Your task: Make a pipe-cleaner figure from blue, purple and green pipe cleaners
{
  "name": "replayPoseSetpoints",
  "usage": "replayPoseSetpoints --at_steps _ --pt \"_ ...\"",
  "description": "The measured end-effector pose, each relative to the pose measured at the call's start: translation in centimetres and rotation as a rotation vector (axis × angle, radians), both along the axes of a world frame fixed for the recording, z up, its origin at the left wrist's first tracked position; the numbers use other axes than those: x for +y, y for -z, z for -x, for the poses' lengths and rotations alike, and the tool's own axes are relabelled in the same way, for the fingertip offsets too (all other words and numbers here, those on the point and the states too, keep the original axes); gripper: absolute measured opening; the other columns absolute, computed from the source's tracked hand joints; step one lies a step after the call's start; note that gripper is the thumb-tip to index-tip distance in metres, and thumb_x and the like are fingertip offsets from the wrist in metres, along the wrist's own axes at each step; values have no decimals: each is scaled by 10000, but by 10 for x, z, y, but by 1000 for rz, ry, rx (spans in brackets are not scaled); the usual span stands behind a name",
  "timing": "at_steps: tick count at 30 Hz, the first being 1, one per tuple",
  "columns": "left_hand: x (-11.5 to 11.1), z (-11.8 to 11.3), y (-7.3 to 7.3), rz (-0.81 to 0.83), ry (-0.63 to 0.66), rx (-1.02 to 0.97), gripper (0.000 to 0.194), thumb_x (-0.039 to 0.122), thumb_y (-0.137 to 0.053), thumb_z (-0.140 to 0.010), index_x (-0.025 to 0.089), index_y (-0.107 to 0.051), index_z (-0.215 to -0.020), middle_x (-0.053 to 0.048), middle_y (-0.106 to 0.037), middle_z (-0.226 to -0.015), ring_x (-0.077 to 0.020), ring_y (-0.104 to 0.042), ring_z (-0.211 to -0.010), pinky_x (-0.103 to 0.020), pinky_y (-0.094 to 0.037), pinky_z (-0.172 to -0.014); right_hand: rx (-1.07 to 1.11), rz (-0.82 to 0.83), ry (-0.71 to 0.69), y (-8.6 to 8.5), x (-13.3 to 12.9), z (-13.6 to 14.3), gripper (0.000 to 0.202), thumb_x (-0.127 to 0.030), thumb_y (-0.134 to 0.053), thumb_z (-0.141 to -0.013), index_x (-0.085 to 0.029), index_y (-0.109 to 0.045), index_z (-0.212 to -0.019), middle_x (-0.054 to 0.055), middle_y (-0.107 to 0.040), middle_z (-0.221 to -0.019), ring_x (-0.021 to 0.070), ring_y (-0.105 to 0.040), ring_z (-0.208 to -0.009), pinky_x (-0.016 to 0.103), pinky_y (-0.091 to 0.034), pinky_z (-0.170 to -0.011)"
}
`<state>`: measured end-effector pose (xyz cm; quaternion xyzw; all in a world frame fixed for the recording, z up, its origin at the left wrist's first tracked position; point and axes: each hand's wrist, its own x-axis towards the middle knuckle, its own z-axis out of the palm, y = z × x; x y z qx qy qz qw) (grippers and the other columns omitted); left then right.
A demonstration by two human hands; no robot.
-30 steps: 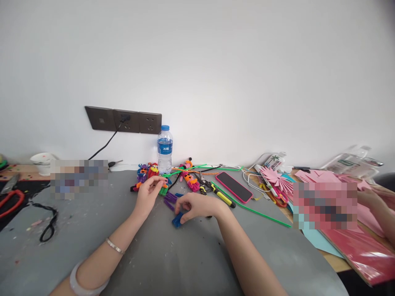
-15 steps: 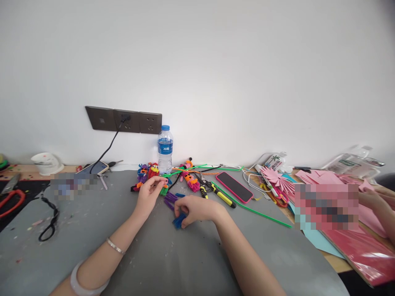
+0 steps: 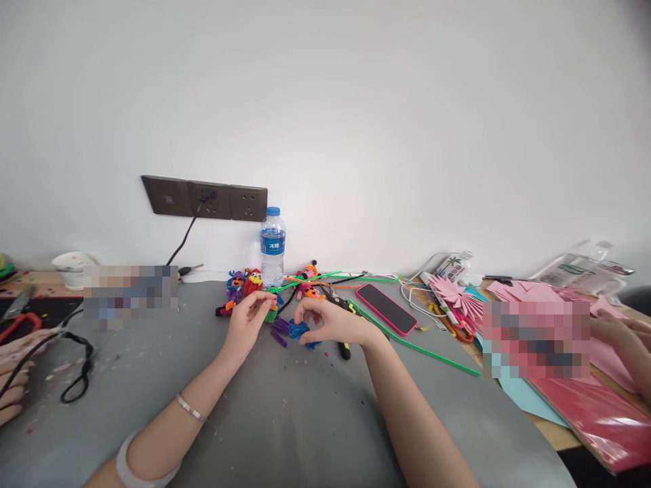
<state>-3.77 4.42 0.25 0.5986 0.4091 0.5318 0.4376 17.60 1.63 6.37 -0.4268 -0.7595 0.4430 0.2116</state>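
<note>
My left hand (image 3: 249, 322) is closed in a pinch beside some colourful pipe-cleaner figures (image 3: 244, 288). A bit of green and orange shows at its fingertips; I cannot make out what exactly it grips. My right hand (image 3: 328, 322) curls its thumb and fingers around a blue pipe-cleaner bundle (image 3: 299, 330) low over the grey mat. Purple pipe-cleaner pieces (image 3: 279, 332) lie just left of that bundle. Behind the right hand is a pink and orange pipe-cleaner figure (image 3: 308, 291), partly hidden. Black and yellow pliers (image 3: 344, 350) are mostly covered by the same hand.
A water bottle (image 3: 273, 247) stands against the wall. Right of the pliers lie a pink-cased phone (image 3: 386, 308) and a long green pipe cleaner (image 3: 432, 358). Pink paper (image 3: 523, 291) and another person's hand (image 3: 618, 332) are far right. A different hand (image 3: 17, 373) is by a black cable (image 3: 84, 369) at left.
My right hand has moved away from me, towards the figures, with the blue bundle, and now covers more of the pliers. My left hand stays put. Another person's hand has appeared at far left.
</note>
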Motion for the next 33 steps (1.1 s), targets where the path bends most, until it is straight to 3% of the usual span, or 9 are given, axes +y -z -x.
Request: replayPoseSetpoints --at_steps 11,33 --pt "-15 -10 -2 -28 165 -18 217 313 -687 -777 190 -714 -953 -76 -695 -965 -216 -659 -902 -292 -534 -746 406 -42 87 7 11 3 325 -373 -767 -733 -194 -568 -916 32 -543 -967 165 -516 -886 290 -433 -803" --pt "-16 -10 -3 -96 157 -87 135 232 -739 -725 201 -714 -854 -43 -632 -893 -181 -615 -845 -257 -477 -695 482 -37 -38 17 14 9 279 -322 -773 -753 -198 -611 -944 37 -575 -994 169 -538 -930 299 -435 -810"
